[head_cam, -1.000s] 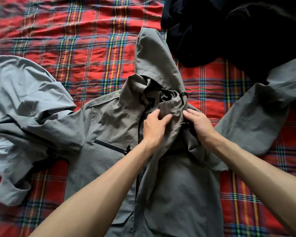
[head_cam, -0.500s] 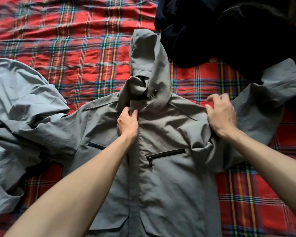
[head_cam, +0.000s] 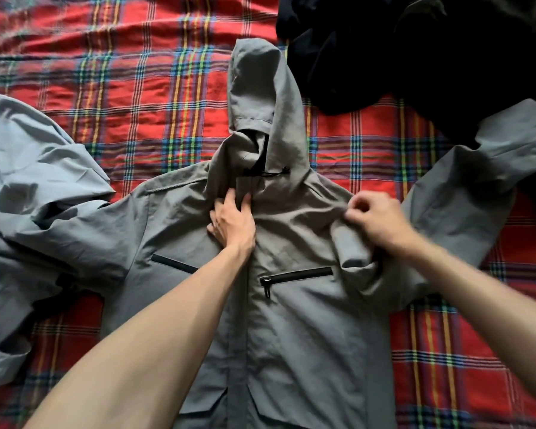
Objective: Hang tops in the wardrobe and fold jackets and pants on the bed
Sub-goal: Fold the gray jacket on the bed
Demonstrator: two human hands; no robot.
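Note:
A grey hooded jacket (head_cam: 294, 320) lies front up on the red plaid bed (head_cam: 136, 97), its hood pointing away from me and its sleeves spread to both sides. My left hand (head_cam: 232, 222) presses flat on the chest just below the collar, fingers straight. My right hand (head_cam: 375, 221) is blurred and pinches a raised fold of the jacket's right shoulder. Two black chest zips show below my hands.
A lighter grey garment (head_cam: 34, 193) is crumpled at the left, under the jacket's left sleeve. A heap of dark clothes (head_cam: 415, 51) fills the upper right corner and touches the right sleeve. Bare plaid cover shows at the upper left.
The jacket front went from bunched at the collar to closed and flat. My right hand slid out to the right shoulder and now lifts a fold there. My left hand stays at the collar.

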